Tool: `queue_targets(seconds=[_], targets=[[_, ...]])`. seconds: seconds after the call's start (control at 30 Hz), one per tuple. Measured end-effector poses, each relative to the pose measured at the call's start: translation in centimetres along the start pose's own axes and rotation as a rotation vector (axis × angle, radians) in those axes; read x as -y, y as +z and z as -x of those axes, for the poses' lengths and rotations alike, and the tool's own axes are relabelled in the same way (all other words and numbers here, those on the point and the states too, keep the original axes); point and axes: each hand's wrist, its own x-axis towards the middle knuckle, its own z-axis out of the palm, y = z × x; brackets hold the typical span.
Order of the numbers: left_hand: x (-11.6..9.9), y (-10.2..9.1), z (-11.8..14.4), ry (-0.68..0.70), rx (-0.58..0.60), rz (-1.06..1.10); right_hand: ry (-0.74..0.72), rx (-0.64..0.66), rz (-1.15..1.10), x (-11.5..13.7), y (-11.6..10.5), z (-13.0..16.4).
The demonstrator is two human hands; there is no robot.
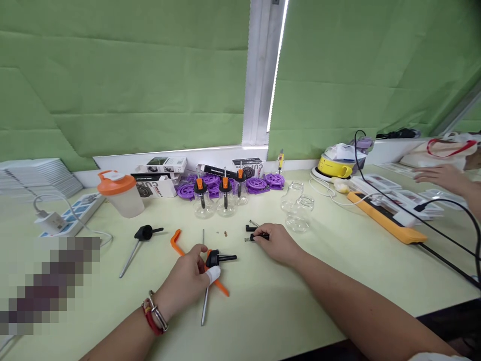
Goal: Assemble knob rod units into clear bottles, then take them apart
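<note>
My left hand [190, 281] rests on the pale green table [300, 281] and grips a black pump head [217, 258] with an orange trigger and a thin metal tube [205, 306]; a white bandage wraps one finger. My right hand [276, 243] lies further right with its fingertips on a small black part [259, 235] beside a tiny spring [248, 239]. Another small black piece [251, 228] and a spring lie just behind it. A loose orange trigger [176, 240] sits left of my left hand.
A second black pump head with tube [141, 238] lies to the left. Three glass bottles with pumps [221, 200], empty jars [298, 213], purple discs [259, 183], an orange-lidded cup [121, 193], boxes and power strips [387, 220] stand behind. Another person's hand [439, 175] is at far right.
</note>
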Motion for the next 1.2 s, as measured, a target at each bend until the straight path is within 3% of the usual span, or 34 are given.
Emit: queue_targets(seconds=[0.27, 0.4, 0.5, 0.6, 0.8, 1.03, 1.2], targets=[[-1.1, 0.2, 0.5, 0.148, -0.146, -0.593, -0.008, 0.032, 0.013, -0.2, 0.2, 0.1], [-1.6, 0.5, 0.6, 0.419, -0.268, -0.697, -0.013, 0.047, 0.037, -0.4, 0.3, 0.0], [-2.7, 0.9, 0.0, 0.676, -0.183, -0.756, -0.021, 0.048, 0.028, -0.5, 0.3, -0.1], [-4.2, 1.7, -1.0, 0.784, -0.022, -0.828, -0.031, 0.053, 0.007, -0.6, 0.3, -0.1], [-6.3, 3.2, -3.1, 0.708, 0.144, -0.903, -0.015, 0.036, 0.018, -0.6, 0.4, -0.1], [-6.3, 2.8, -2.9, 0.658, 0.159, -0.921, 0.039, 0.009, 0.171, -0.6, 0.2, -0.3], [-6.1, 2.7, -2.9, 0.649, 0.161, -0.893, -0.086, 0.017, 0.275, -0.6, 0.7, -0.5]])
